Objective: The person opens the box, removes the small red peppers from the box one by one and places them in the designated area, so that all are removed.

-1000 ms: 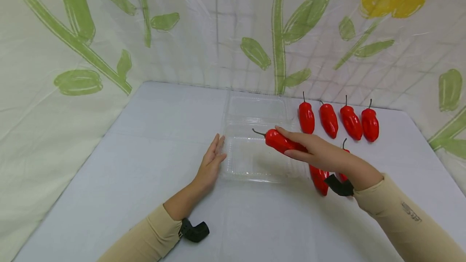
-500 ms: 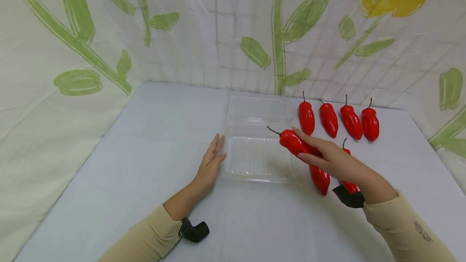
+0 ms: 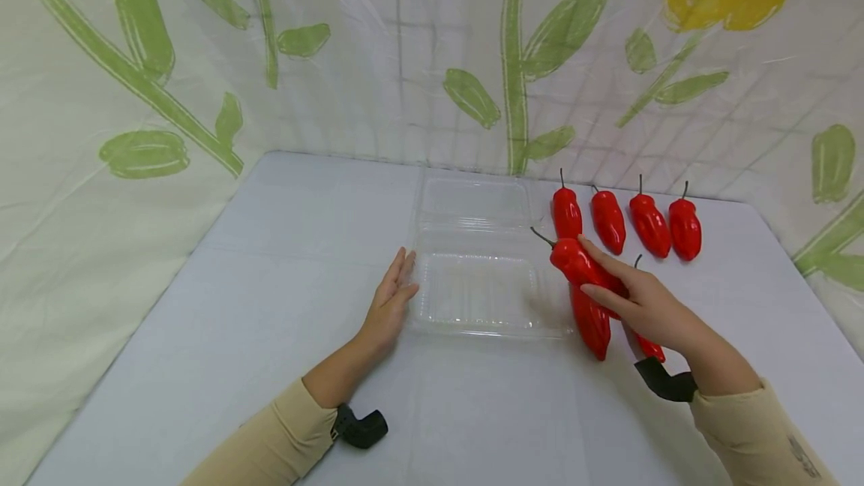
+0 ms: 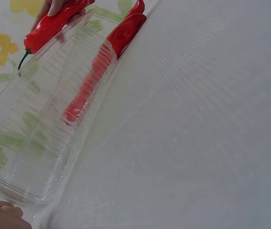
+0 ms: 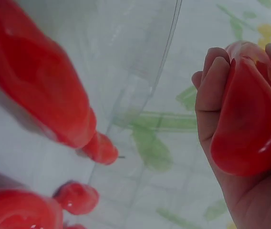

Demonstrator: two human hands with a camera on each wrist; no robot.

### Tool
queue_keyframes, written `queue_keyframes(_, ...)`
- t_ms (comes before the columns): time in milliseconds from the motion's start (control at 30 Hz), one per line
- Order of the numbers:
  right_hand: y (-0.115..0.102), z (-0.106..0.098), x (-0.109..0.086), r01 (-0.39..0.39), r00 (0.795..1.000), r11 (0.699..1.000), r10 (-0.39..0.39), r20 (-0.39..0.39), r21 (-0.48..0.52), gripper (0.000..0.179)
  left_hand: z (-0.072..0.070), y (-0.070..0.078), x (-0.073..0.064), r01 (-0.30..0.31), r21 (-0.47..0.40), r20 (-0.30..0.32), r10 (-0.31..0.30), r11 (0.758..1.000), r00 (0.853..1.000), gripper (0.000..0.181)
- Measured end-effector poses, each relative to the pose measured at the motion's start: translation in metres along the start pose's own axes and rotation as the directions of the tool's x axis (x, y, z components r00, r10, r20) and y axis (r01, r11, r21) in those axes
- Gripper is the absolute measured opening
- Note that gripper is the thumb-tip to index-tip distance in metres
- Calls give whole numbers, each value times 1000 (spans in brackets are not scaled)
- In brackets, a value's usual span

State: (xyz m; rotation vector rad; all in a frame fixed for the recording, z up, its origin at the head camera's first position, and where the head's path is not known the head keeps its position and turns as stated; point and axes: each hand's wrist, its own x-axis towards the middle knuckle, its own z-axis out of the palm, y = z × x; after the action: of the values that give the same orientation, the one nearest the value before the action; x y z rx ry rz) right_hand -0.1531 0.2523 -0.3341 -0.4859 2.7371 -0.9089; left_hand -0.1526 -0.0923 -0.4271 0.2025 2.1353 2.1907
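In the head view, my right hand [image 3: 651, 310] grips a glossy red pepper [image 3: 582, 265] with a thin green stem, thumb on its near side and fingers on the far side. The right wrist view shows the held pepper's [image 5: 250, 124] blunt end in the palm. This pepper is just right of an opened clear plastic clamshell container [image 3: 481, 334], overlapping another red pepper [image 3: 592, 325] beside the container's right edge. My left hand [image 3: 388, 310] rests at the container's left side, fingers extended along it. In the left wrist view its fingers [image 4: 4, 212] are beside the container's end.
Several red peppers, among them the rightmost pepper [image 3: 685, 231], line the table's back right. One more pepper [image 3: 648, 347] lies partly hidden under my right hand. The container's lid [image 3: 475, 201] lies back toward the flower-printed curtain [image 3: 364, 81]. A white cloth covers the table [image 3: 283, 276].
My right hand has moved right with the pepper, from over the container to beyond its right edge. My left hand has stayed in place.
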Motion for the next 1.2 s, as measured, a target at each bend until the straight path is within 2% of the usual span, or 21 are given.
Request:
queue_keyframes(367,22,-3,-16,-87,993,993,93,-73,76,71,0,-2,1,-7,0,6,7,1000,1000,63)
queue_keyframes(600,38,-6,-25,-107,986,989,119,-114,103,73,0,-2,1,-8,-7,13,8,1000,1000,63)
queue_keyframes(833,52,-9,-35,-132,969,984,153,-195,117,71,-1,-4,2,-13,-13,16,13,1000,1000,63)
queue_keyframes(1200,72,-20,-44,-202,940,971,229,-254,128,70,-2,-3,2,-6,-5,13,6,1000,1000,63)
